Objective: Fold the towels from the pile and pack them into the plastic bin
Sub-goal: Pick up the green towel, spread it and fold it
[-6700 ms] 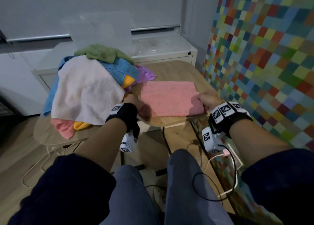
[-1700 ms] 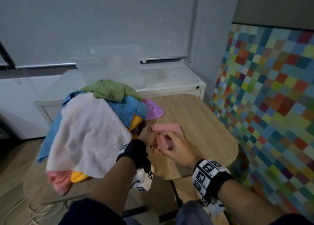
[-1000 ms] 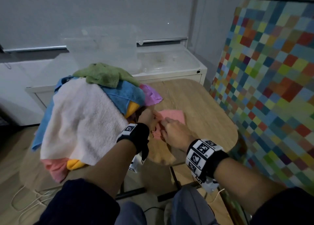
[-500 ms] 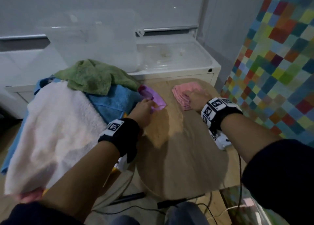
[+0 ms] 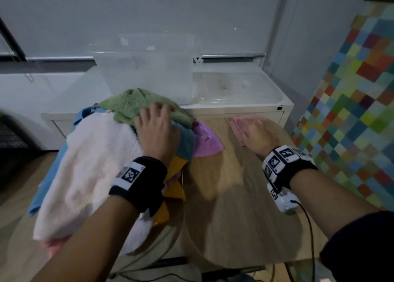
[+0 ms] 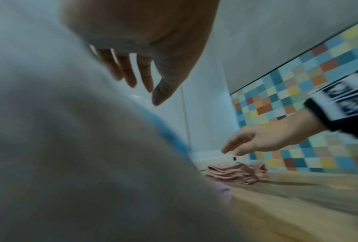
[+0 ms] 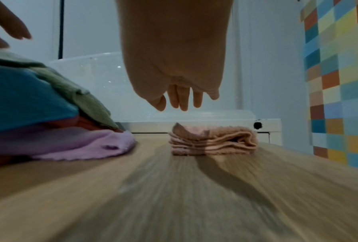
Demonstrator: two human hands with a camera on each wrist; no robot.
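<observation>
Folded pink towel (image 7: 213, 142) on wooden worktop (image 5: 234, 207), far right side, near white cabinet (image 5: 238, 109) — not yet in clear plastic bin (image 5: 145, 73), which stands on that cabinet behind the pile. Right hand (image 5: 259, 132) hovering just above pink towel, fingers (image 7: 181, 98) straight and loosely together, holding nothing; a clear gap to the towel in the right wrist view. Left hand (image 5: 156, 128) over top of pile (image 5: 96, 154), fingers spread and relaxed, at the edge of green towel (image 5: 132, 104); contact with it not clear, no grip yet.

Risks, as judgement: top corner of pink towel sticking up, folds loose — a one-handed lift could let it spring open before reaching the bin. Pile heaped high and overhanging worktop's left edge; tugging green towel could drag blue towel (image 5: 185, 141) or white towel (image 5: 91, 166) off onto floor. Purple towel (image 5: 204, 139) poking out at pile's base, near the pink one, could snag a sliding hand.
</observation>
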